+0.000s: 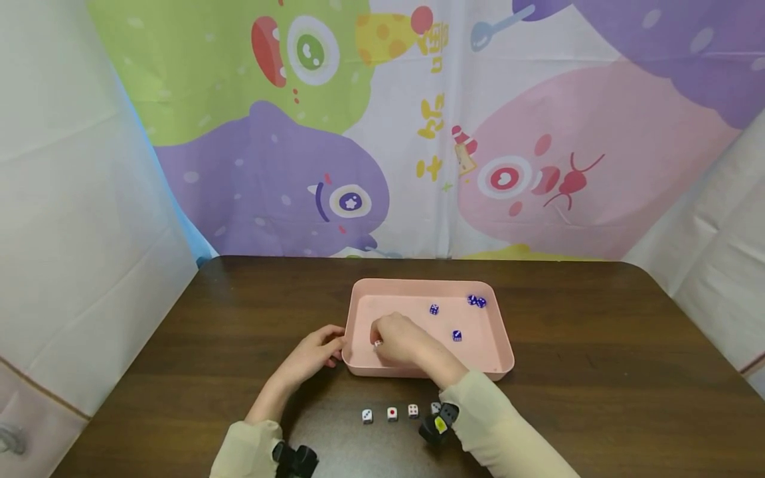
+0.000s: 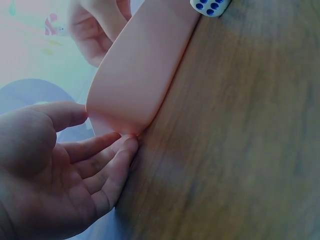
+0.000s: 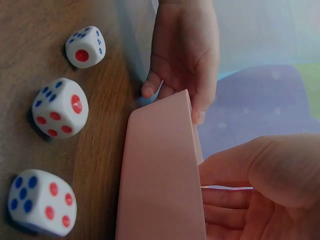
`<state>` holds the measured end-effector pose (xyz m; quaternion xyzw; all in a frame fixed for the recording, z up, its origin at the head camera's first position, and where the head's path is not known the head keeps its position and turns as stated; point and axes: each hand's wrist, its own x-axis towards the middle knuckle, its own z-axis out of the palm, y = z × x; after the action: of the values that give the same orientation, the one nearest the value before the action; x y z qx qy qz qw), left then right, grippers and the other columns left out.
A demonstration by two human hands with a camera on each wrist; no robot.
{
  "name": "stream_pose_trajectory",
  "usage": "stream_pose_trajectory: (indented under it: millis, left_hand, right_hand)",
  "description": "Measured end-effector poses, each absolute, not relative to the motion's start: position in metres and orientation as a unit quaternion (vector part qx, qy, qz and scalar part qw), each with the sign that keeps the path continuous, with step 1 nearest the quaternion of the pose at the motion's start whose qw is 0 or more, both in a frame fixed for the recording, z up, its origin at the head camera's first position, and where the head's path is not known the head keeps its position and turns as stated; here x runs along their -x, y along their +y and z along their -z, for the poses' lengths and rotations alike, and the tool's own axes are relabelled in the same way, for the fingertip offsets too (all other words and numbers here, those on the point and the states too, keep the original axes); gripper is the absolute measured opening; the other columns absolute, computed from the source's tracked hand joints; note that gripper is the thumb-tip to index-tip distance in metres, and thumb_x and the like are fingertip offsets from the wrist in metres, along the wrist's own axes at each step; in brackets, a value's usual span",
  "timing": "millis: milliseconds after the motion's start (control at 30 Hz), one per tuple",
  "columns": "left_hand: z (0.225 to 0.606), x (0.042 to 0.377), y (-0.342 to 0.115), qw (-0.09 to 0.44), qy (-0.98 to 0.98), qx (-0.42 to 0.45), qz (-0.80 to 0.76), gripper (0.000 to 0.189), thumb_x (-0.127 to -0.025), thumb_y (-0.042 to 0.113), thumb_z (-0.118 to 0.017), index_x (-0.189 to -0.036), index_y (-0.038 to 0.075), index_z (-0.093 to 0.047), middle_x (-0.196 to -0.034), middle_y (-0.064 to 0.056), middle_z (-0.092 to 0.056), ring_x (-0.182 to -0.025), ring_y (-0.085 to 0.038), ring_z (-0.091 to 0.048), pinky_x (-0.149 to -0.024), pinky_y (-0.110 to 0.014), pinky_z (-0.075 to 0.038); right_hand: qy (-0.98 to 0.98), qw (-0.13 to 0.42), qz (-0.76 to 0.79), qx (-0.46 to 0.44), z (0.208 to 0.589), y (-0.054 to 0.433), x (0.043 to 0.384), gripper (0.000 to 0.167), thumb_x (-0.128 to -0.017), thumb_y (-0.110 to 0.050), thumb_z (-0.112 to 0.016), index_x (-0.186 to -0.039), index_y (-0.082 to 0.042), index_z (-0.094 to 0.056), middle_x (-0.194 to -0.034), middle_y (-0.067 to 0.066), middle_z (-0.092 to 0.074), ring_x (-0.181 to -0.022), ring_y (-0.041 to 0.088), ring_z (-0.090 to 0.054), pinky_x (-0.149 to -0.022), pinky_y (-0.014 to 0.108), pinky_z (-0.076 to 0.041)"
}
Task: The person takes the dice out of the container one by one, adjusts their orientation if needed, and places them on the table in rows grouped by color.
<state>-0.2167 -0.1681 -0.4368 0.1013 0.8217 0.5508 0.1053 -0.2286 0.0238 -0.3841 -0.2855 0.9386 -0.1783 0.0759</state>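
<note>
My left hand (image 1: 312, 353) holds the left side of a pink tray (image 1: 418, 373); in the left wrist view its thumb touches the rim and its fingertips meet the lower corner. Inside the tray, toward the left, my right hand (image 1: 399, 337) reaches down with curled fingers and pinches a white die (image 1: 378, 343), mostly hidden by the hand. Its fingertips are hidden behind the tray wall in the right wrist view. Blue dice lie in the tray: one (image 1: 433, 309) near the middle, another (image 1: 457, 336) closer to the front, and a touching pair (image 1: 476, 301) at the back right.
Several white dice stand in a row on the brown table (image 1: 597, 358) before the tray, among them one at the left end (image 1: 367, 416), one with a red dot (image 1: 392, 414) and another (image 1: 413, 411). My right wrist partly covers the rightmost. A cartoon curtain (image 1: 335, 146) hangs behind.
</note>
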Motion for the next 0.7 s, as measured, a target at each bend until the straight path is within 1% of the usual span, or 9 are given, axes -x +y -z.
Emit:
stream_pose_trajectory:
  millis: [133,300,500,700]
  left_hand:
    - [0.438,0.217,-0.168,0.104,0.822,-0.105,-0.55,0.035,-0.092,0.011,-0.046,-0.119,-0.012,-0.046,-0.084,-0.016,-0.058,-0.077,-0.021,-0.056,-0.064,-0.032,-0.049]
    - [0.437,0.216,-0.169,0.1,0.825,-0.101,-0.547,0.036,-0.091,0.015,-0.048,-0.119,-0.009,-0.048,-0.083,-0.012,-0.058,-0.075,-0.017,-0.055,-0.063,-0.029,-0.049]
    - [0.435,0.216,-0.169,0.101,0.823,-0.102,-0.549,0.038,-0.091,0.016,-0.048,-0.12,-0.009,-0.047,-0.085,-0.012,-0.058,-0.075,-0.015,-0.054,-0.063,-0.029,-0.048]
    - [0.435,0.215,-0.168,0.105,0.823,-0.105,-0.549,0.036,-0.092,0.015,-0.048,-0.119,-0.009,-0.048,-0.087,-0.014,-0.058,-0.076,-0.015,-0.054,-0.064,-0.029,-0.048]
  right_hand:
    - [0.936,0.07,0.193,0.287,0.383,0.029,0.223,0.006,-0.078,-0.005,-0.06,-0.08,-0.007,-0.065,-0.075,0.001,-0.06,-0.073,0.015,-0.053,-0.071,0.027,-0.046]
    - [0.933,0.057,0.207,0.289,0.383,0.038,0.217,0.007,-0.08,-0.005,-0.061,-0.084,-0.004,-0.065,-0.075,0.002,-0.06,-0.07,0.015,-0.052,-0.068,0.03,-0.045]
    - [0.932,0.036,0.22,0.287,0.383,0.046,0.212,0.005,-0.08,-0.005,-0.061,-0.083,-0.005,-0.065,-0.072,0.001,-0.056,-0.067,0.014,-0.049,-0.063,0.027,-0.043]
    - [0.931,0.04,0.234,0.277,0.384,0.054,0.205,0.005,-0.08,-0.004,-0.062,-0.083,-0.005,-0.065,-0.076,0.001,-0.057,-0.069,0.013,-0.05,-0.066,0.027,-0.045]
